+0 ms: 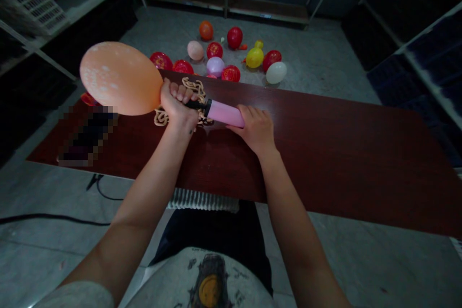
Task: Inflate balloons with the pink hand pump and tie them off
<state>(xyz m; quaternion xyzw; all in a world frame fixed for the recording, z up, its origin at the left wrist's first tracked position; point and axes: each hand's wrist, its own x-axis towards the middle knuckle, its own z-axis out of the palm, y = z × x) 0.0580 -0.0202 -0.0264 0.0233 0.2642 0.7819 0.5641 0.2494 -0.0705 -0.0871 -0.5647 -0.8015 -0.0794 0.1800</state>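
Note:
An inflated orange balloon (121, 78) sticks out to the left of my left hand (178, 106), which is closed around the balloon's neck at the black nozzle of a pink hand pump (225, 113). My right hand (255, 128) grips the right end of the pump's pink barrel. Both hands hover just over the dark red table (325, 154). A small heap of limp, pale uninflated balloons (195, 87) lies on the table under and behind my left hand.
Several inflated balloons, red (234, 37), yellow (254, 57), white (276, 72), purple (215, 66) and orange (206, 30), lie on the floor beyond the table. Metal shelving lines the left, back and right. A blurred dark object (88, 137) sits at the table's left. A cable (54, 218) crosses the floor.

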